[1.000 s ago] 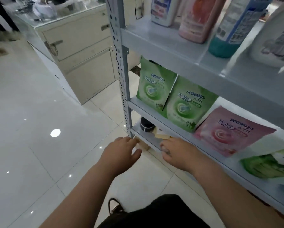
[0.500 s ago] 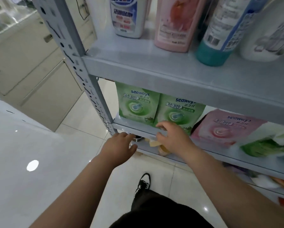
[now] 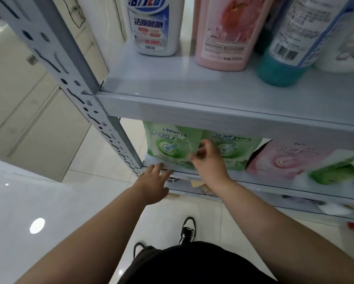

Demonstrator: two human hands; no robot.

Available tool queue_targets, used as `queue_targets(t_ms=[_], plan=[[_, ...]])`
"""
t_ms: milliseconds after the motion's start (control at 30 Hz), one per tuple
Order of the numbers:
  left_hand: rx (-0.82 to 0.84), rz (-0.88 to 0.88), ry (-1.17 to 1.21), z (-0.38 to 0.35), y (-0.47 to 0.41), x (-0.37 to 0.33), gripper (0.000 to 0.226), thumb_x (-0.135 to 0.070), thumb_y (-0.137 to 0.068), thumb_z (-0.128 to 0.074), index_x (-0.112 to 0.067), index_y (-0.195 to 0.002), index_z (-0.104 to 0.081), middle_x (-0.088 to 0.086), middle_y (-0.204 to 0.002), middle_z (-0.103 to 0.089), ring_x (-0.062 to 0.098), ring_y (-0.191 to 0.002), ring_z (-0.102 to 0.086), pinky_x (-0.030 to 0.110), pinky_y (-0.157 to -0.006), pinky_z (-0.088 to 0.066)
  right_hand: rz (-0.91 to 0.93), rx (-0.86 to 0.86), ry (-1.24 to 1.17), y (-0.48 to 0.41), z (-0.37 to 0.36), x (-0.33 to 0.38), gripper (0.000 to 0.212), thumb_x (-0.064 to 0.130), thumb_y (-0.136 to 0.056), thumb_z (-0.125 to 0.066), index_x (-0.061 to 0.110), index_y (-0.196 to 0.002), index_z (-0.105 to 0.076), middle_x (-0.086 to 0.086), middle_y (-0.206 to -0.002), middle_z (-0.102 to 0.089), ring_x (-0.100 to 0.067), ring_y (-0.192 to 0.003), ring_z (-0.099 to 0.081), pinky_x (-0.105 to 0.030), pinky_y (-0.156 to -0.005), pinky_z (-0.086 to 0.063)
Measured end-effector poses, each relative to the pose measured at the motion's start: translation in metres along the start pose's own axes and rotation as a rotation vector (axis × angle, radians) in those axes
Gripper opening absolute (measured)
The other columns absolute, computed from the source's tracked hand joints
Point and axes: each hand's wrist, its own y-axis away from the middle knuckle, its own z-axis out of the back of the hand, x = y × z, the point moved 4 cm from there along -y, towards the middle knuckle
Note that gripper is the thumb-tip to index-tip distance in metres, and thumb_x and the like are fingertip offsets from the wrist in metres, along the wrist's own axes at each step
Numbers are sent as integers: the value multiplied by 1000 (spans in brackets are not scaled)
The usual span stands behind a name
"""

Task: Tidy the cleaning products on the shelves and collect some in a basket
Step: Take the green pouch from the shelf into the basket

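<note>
The green Seaways pouch [image 3: 168, 146] stands upright at the left end of the middle shelf [image 3: 254, 183]. Its long axis is vertical and its printed face is turned to the near side, while its top is hidden behind the front lip of the upper shelf [image 3: 192, 87]. The right hand [image 3: 210, 160] is at the pouch's right edge with its fingers curled, and the thumb and forefinger pinch that edge where it meets a second green pouch [image 3: 233, 152] standing just beside it; motion blur softens the exact contact. The left hand [image 3: 153, 185] reaches forward below and to the left, holding nothing. Its fingers are straight and slightly spread, and their tips touch the middle shelf's front lip near the perforated grey post [image 3: 69, 64]. Right of the second green pouch a pink pouch [image 3: 284, 158] also stands upright, and farther right another green pouch [image 3: 336, 171] lies tilted. On the upper shelf a white cleaner bottle [image 3: 151, 27], a pink bottle [image 3: 223, 33] and a teal bottle [image 3: 284, 58] stand in a row. Near the bottom edge, a black-and-white shoe [image 3: 187, 230] rests on the glossy tiled floor [image 3: 49, 201].
</note>
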Motion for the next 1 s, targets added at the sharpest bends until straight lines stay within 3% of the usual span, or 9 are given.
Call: queue_targets(t_ms=[100, 267, 333, 467, 533, 633, 767, 900, 1000], plan=[[-6, -55, -45, 1, -4, 7, 72, -47, -99, -52, -30, -162, -21, 14, -167, -16, 37, -150, -18, 53, -117, -35, 2, -24, 56, 4, -6, 6, 17, 27, -98, -69, 15, -108, -63, 5, -96, -63, -15, -86, -60, -19, -72, -48], [-24, -129, 85, 5, 4, 17, 66, -41, -100, -55, -24, -159, -31, 11, -163, -28, 34, -148, -26, 44, -119, -31, -97, -9, -97, 24, -18, 13, 20, 24, -104, -61, 16, -122, -61, 3, -118, -70, -16, -106, -65, -40, -99, -54], [-88, -117, 355, 2, 19, 24, 60, -35, -99, -61, -21, -154, -41, 7, -154, -42, 28, -139, -41, 33, -114, -34, -108, -35, -177, 40, -20, 13, 14, 23, -104, -60, 21, -118, -61, 5, -114, -73, -18, -108, -68, -45, -100, -54], [-128, 38, 1033, -4, 59, 51, 46, -36, -93, -69, -37, -134, -49, -4, -134, -59, 1, -105, -62, 10, -70, -47, -147, -146, -332, 82, -19, 5, 8, 26, -105, -59, 32, -111, -59, 9, -108, -76, -16, -107, -71, -53, -100, -54], [-118, 54, 1240, 0, 74, 54, 66, -55, -77, -71, -38, -136, -46, -8, -132, -57, -2, -106, -61, 14, -68, -48, -156, -187, -426, 106, -15, 7, 14, 26, -103, -61, 39, -107, -62, 10, -109, -77, -13, -106, -72, -49, -99, -56], [-62, -59, 1353, 11, 88, 44, 93, -67, -62, -67, -31, -145, -44, -9, -136, -58, 12, -124, -58, 29, -94, -49, -183, -214, -546, 141, -9, 12, 12, 33, -92, -63, 44, -95, -66, 0, -105, -79, -20, -99, -75, -45, -87, -59], [-24, -153, 1448, 14, 106, 24, 53, -56, -74, -71, -35, -122, -62, -12, -114, -76, 12, -105, -73, 22, -77, -59, -223, -244, -733, 175, -12, 13, 11, 31, -85, -68, 36, -95, -71, -11, -110, -77, -31, -101, -75, -45, -80, -62], [-142, -95, 1466, 18, 121, 13, 53, -66, -65, -67, -41, -112, -66, -10, -109, -77, 13, -99, -75, 37, -84, -60, -183, -253, -835, 191, -6, 21, 11, 24, -89, -75, 34, -92, -73, -12, -109, -78, -26, -96, -76, -37, -74, -62], [-169, -122, 1402, 30, 123, 6, 39, -70, -70, -64, -53, -105, -67, -15, -106, -77, 9, -95, -75, 37, -82, -60, -167, -259, -843, 187, 3, 24, 11, 16, -97, -66, 26, -98, -70, -13, -107, -78, -27, -94, -76, -39, -75, -62]])
